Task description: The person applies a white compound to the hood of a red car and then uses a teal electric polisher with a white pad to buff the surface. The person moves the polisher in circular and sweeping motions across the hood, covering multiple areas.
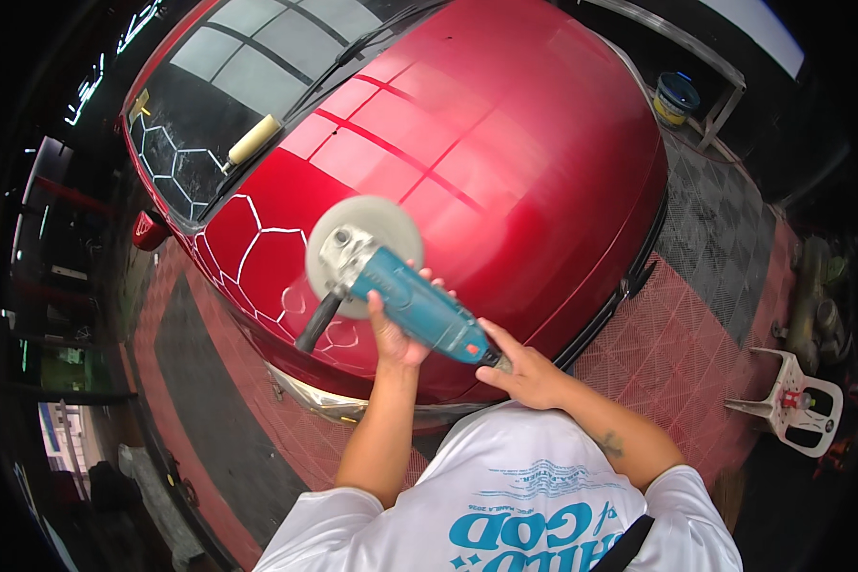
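A teal car polisher [419, 303] lies across the near left part of a glossy red car hood [543, 162]. Its round pale pad [388, 217] rests on or just over the paint and looks smeared, as if turning. My left hand [398, 329] wraps round the polisher's body from below, fingertips showing on its far side. At the tail end, near the cord, my right hand [527, 369] is closed on the housing. The black side handle [319, 322] sticks out to the left with no hand on it.
A cream-coloured bottle [254, 140] lies on the windshield base by the wiper [357, 48]. At right are a white plastic chair [793, 405] and a blue-lidded bucket [675, 98]. Red and grey floor tiles [658, 353] surround the car. A side mirror [149, 230] juts out left.
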Action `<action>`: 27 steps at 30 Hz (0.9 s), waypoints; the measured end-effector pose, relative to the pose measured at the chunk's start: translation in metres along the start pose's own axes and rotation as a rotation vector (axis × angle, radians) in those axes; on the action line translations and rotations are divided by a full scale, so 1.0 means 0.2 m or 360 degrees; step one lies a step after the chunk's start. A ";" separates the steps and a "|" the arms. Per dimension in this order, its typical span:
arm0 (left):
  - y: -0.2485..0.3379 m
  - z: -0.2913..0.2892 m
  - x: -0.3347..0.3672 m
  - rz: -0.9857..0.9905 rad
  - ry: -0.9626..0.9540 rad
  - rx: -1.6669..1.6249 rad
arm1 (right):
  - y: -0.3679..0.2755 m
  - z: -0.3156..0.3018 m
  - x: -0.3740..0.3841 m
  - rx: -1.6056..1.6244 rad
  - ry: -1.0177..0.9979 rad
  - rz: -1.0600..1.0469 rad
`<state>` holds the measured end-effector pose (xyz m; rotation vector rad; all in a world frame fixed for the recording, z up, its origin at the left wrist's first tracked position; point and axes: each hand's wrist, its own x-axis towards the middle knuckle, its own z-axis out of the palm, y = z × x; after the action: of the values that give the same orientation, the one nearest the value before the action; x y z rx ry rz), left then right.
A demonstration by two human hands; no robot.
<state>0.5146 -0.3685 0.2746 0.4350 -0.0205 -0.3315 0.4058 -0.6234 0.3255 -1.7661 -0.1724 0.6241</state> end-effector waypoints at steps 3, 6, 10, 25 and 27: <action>-0.15 0.06 0.22 -0.0234 0.0023 0.0046 | 0.07 -0.07 -0.06 0.0192 0.0274 0.0037; -0.32 0.19 0.50 -0.0419 -0.0112 0.0083 | 0.07 -0.20 -0.10 0.0529 0.0418 0.0077; -0.40 0.37 0.75 -0.0560 -0.0091 0.0244 | 0.06 -0.35 -0.07 0.0515 0.0601 0.0069; -0.10 0.25 0.13 -0.0262 0.0334 0.0351 | 0.09 -0.17 -0.12 0.0731 -0.0175 0.0083; -0.05 0.21 0.05 -0.0238 0.0339 0.0351 | 0.07 -0.13 -0.11 0.0714 -0.0231 0.0092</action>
<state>0.5175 -0.3967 0.3080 0.6910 0.1855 -0.4308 0.3977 -0.6582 0.3238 -1.2978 -0.0727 0.7679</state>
